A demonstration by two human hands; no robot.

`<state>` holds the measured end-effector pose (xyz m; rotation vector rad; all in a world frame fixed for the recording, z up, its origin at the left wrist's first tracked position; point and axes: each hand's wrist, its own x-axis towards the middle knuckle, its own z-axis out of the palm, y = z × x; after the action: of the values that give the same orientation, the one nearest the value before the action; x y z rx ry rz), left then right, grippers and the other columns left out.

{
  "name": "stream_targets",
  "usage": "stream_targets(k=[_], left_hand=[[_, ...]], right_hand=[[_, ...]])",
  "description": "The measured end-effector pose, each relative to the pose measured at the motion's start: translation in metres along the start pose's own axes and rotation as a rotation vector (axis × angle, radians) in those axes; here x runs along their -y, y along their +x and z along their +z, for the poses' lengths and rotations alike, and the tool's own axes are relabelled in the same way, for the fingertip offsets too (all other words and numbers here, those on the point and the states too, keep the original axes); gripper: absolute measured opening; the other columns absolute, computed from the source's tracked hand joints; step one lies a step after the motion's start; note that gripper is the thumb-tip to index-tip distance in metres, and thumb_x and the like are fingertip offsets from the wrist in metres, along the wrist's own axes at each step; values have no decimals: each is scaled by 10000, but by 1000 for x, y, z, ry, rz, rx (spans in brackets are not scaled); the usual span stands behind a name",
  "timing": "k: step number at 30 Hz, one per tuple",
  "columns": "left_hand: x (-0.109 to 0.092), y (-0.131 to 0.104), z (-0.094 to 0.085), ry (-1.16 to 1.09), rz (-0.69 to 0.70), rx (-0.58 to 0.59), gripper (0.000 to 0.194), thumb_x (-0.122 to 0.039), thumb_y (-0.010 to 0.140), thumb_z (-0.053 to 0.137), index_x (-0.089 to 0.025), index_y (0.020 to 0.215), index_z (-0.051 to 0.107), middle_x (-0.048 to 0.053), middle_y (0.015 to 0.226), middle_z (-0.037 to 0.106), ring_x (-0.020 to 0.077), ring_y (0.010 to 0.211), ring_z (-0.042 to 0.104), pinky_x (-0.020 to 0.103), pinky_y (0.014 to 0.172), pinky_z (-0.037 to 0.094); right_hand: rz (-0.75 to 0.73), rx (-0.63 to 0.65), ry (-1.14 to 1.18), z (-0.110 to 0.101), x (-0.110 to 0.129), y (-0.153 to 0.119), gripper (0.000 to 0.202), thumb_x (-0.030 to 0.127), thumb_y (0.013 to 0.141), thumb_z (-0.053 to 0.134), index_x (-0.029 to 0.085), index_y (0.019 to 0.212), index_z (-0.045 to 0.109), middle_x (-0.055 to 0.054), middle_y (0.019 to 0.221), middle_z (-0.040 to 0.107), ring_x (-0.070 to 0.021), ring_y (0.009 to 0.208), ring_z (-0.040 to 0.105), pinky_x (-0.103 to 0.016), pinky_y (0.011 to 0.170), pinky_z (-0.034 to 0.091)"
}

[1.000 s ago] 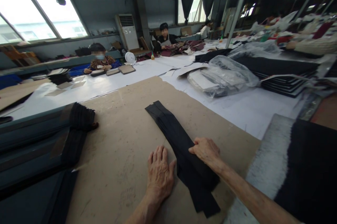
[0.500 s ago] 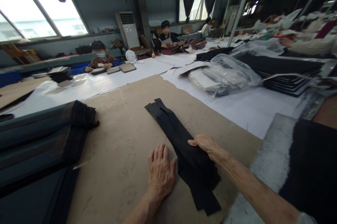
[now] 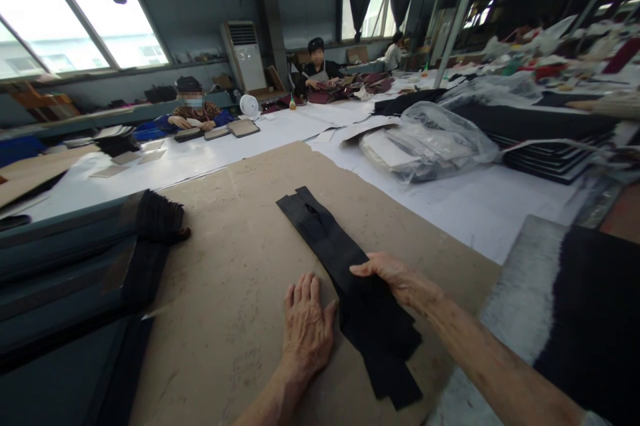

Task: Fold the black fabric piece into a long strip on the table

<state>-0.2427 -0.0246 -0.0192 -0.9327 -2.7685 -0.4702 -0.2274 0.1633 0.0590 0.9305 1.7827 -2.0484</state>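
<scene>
Lying slantwise on the brown cardboard sheet (image 3: 240,213), the stack of black strips (image 3: 345,279) runs from the far middle to the near right, just right of my left hand (image 3: 306,326). That hand rests flat, fingers together, palm down on the cardboard, its thumb close beside the strips' edge and holding nothing. My right hand (image 3: 393,276) lies over the strips, fingers loosely stretched and pressing on top. Dark bundles (image 3: 75,266) sit at the left. Farther off, two people sit at a long white table (image 3: 280,136) beneath big windows.
</scene>
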Motion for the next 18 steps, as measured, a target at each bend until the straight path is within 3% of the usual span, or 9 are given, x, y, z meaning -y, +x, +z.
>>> stream_targets(k=[5, 10, 18], left_hand=[[1, -1, 1, -21, 0, -18, 447, -333, 943, 409, -88, 1317, 402, 154, 1361, 453, 270, 1282, 376, 500, 1081, 284], [3, -2, 4, -51, 9, -47, 435, -316, 953, 377, -93, 1327, 390, 156, 1363, 452, 267, 1287, 377, 496, 1079, 290], [5, -3, 11, -72, -16, -42, 456, -321, 945, 358, -74, 1328, 384, 164, 1406, 408, 275, 1320, 351, 524, 1089, 315]], right_hand=[[183, 91, 284, 8, 2, -1, 192, 98, 1038, 419, 71, 927, 574, -39, 835, 590, -145, 705, 602, -253, 656, 544], [313, 125, 372, 15, -5, -3, 201, 113, 1040, 422, 72, 923, 580, -37, 818, 596, -151, 694, 606, -267, 662, 545], [345, 123, 400, 35, -6, -3, 284, 151, 1049, 429, 88, 798, 547, 0, 697, 549, -107, 532, 538, -180, 489, 479]])
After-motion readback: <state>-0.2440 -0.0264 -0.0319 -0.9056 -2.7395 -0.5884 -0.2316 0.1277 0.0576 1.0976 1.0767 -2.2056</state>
